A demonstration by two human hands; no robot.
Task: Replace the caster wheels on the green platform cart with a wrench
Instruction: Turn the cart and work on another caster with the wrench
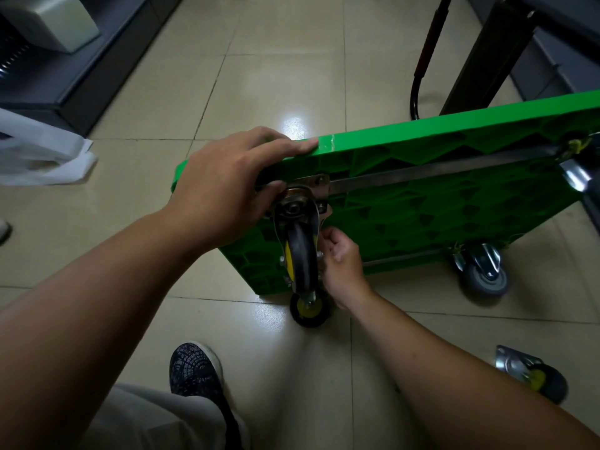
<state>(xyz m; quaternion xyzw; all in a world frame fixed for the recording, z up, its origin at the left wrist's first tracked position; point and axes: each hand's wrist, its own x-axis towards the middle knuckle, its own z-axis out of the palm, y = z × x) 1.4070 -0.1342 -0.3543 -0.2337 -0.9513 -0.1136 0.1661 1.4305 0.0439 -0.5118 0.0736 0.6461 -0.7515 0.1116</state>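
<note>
- First, the left hand [224,186] is clamped on the top edge of the green cart [422,203], fingers over and thumb under.
- The cart stands tipped up on its side on the floor. It looks hard, stiff and maybe heavy, so that top edge is a good place to hold.
- The black caster wheel [300,254] sticks out from a metal plate near that corner. It likely swings, so hold the plate instead.
- The right hand [341,264] has its fingers bunched beside the plate. I cannot tell if they pinch a nut.
</note>
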